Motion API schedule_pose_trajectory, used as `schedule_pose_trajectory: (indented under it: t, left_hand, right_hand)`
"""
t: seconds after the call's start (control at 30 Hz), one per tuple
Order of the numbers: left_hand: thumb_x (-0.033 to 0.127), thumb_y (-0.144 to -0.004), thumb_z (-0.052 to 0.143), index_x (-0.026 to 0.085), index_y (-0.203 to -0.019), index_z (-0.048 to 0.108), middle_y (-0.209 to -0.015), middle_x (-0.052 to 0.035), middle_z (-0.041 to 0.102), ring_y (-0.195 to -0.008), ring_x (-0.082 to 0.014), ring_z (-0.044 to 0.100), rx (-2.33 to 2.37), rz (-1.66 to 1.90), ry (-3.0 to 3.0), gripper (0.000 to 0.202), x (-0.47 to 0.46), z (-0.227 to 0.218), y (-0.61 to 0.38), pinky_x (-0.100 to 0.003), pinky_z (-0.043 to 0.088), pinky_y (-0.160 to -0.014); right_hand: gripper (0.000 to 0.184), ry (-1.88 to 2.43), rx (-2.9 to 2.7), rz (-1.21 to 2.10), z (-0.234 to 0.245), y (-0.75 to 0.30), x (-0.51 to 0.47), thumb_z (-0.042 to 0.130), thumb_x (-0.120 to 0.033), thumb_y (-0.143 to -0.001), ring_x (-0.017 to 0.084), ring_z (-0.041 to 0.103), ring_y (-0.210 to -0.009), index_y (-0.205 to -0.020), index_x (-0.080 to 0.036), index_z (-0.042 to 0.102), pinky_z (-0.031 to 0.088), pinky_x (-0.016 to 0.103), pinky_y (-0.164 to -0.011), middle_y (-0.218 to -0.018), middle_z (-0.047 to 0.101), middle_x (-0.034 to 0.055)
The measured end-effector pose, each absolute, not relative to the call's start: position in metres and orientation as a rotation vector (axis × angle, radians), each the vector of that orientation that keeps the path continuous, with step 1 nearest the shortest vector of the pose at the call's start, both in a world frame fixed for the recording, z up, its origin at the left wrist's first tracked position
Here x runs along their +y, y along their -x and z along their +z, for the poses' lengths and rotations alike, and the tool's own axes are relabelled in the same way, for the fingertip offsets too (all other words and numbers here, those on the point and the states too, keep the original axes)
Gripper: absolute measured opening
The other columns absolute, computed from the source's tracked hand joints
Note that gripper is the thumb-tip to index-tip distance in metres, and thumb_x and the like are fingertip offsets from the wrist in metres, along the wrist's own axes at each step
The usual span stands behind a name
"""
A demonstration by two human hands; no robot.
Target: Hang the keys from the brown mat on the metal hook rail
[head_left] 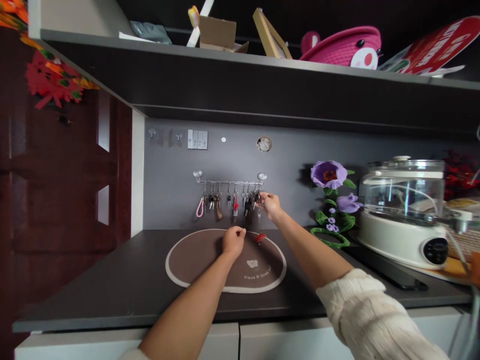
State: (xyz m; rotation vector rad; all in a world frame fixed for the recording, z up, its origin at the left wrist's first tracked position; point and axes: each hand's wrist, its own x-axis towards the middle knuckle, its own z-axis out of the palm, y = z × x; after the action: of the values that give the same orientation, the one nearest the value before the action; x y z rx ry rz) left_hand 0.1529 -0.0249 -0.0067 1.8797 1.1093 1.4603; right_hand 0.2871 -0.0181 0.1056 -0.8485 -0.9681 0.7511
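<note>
A clear hook rail [229, 182] on the grey wall carries several hanging keys [212, 201], with a pink strap [200, 207], a brown tag [219, 213] and a red key piece [236, 204] among them. At the rail's right end, my right hand [270, 204] pinches a bunch of keys [257, 198] just under its hook. My left hand [233, 242] is closed over the brown oval mat [202, 260], thumb against fingers; whatever it may hold is hidden. A small red object [260, 238] lies on the mat's far right part.
Purple felt flowers [329, 175] and a white-based appliance with a clear top [401, 230] stand at the right. A black phone-like slab [390, 270] lies before them. Overhead, a dark shelf [240, 75] juts out, bearing a pink hat [343, 47] and boxes.
</note>
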Motion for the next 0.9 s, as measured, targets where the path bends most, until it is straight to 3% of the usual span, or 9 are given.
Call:
schedule_pose_trajectory:
  t: [0.3,0.9]
  left_hand:
    - [0.029,-0.074,0.048,0.015,-0.071,0.064,-0.074,-0.0067,0.065,-0.067,-0.0144,0.056,1.14,1.437,-1.905,0.022,-0.025,-0.006,-0.153,-0.025,0.038,-0.063]
    - [0.029,-0.074,0.049,0.016,-0.07,0.063,-0.073,-0.006,0.065,-0.066,-0.0141,0.055,1.135,1.46,-1.875,0.02,-0.022,-0.008,-0.152,-0.024,0.038,-0.062]
  right_hand:
    - [0.01,0.887,-0.835,0.766,0.108,-0.284,0.004,0.048,-0.009,-0.073,0.007,0.049,-0.047,-0.065,-0.016,0.049,0.052,0.024,-0.054,-0.051,0.05,-0.0017]
    - [0.012,0.936,-0.82,0.761,0.095,-0.29,0.015,0.049,-0.009,-0.071,0.006,0.048,-0.046,-0.062,-0.016,0.048,0.049,0.022,-0.049,-0.051,0.05,-0.0022]
